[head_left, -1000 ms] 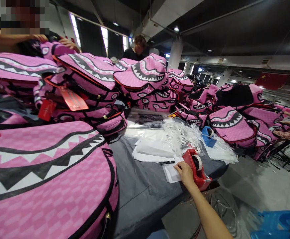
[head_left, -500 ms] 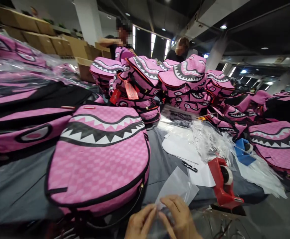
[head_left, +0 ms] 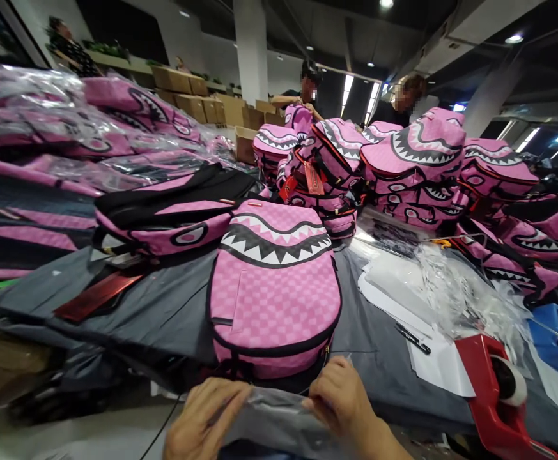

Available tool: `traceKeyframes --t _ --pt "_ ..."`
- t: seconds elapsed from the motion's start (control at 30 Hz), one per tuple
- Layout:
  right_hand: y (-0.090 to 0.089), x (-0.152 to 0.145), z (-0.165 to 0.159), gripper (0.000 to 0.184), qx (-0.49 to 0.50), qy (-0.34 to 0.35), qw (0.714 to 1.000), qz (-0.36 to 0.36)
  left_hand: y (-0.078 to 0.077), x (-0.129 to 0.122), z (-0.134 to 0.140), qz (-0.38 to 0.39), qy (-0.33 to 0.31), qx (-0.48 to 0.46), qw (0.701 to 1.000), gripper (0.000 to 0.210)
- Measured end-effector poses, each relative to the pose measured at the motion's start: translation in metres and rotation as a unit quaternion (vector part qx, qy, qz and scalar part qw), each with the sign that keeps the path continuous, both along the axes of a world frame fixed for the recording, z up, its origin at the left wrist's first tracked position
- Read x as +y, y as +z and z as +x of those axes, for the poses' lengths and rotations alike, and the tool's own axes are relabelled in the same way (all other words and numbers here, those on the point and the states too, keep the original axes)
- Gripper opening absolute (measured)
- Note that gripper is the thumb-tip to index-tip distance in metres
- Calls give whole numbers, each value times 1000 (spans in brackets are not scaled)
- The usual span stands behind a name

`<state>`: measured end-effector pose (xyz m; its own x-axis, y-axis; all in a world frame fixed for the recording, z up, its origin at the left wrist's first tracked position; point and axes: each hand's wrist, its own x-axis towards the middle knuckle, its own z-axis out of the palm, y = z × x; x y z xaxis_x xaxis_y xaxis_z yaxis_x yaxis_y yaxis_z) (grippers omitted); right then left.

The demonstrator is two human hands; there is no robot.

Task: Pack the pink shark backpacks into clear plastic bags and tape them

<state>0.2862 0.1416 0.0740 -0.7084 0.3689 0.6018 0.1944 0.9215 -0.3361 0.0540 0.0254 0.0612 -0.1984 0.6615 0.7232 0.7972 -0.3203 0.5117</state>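
"Starting from the left, what are the hands doing?"

"The left hand (head_left: 206, 415) is at the near edge, fingers bent down toward the thumb in a close pinch on a clear plastic sheet (head_left: 279, 421). The sheet spans the gap between the hands, just on the near side of a pink backpack (head_left: 276, 300). To its right, the right hand (head_left: 343, 396) is curled more tightly, gripping the sheet's other end."

"How would that plastic handle?"

"Very light, I'd judge: limp, slippery, apt to cling or crease. Best pinched at both ends of its edge, as here, without a hard tug that might stretch it."

"And the backpack?"

"Probably soft-faced but holding its shape, bulkier than heavy. I'd take it by both sides, off the printed front."

"Any writing, left to right?"

"A glossy red tag (head_left: 97, 295) lies on the gray cloth (head_left: 183, 313) at left; I can't make out words. Farther back, another red tag (head_left: 314, 179) hangs on the stacked backpacks, its marks too small to read. Right of that, a dark-printed packet (head_left: 391, 230) is illegible too. The red tape dispenser (head_left: 487, 377), near right, shows no readable brand."
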Motion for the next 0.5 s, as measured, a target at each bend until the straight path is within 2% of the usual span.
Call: traceKeyframes --t 0.07,0.13,0.23,0.3,0.33,0.37,0.43,0.5 --pt "2 -2 -15 30 -7 -21 995 92 7 10 -9 1 37 -11 999 25" --pt "3 -4 -23 32 -21 -47 988 146 10 17 -15 0 63 7 998 30" --pt "2 -3 -27 33 -36 -69 982 170 7 15 -16 15 127 25 991 29" --pt "2 -2 -26 34 -40 -70 983 163 1 6 -8 65 171 37 982 13" --pt "1 -1 -26 35 -41 -67 984 159 -1 1 -2 91 171 56 980 8" --pt "1 -1 -25 36 -43 -65 985 156 -4 -2 5 109 150 82 979 13" --pt "0 0 -27 38 -40 -66 985 157 -8 -4 21 108 62 134 983 22" --pt "-1 1 -28 38 -39 -72 984 157 -11 3 33 90 -8 137 987 19"
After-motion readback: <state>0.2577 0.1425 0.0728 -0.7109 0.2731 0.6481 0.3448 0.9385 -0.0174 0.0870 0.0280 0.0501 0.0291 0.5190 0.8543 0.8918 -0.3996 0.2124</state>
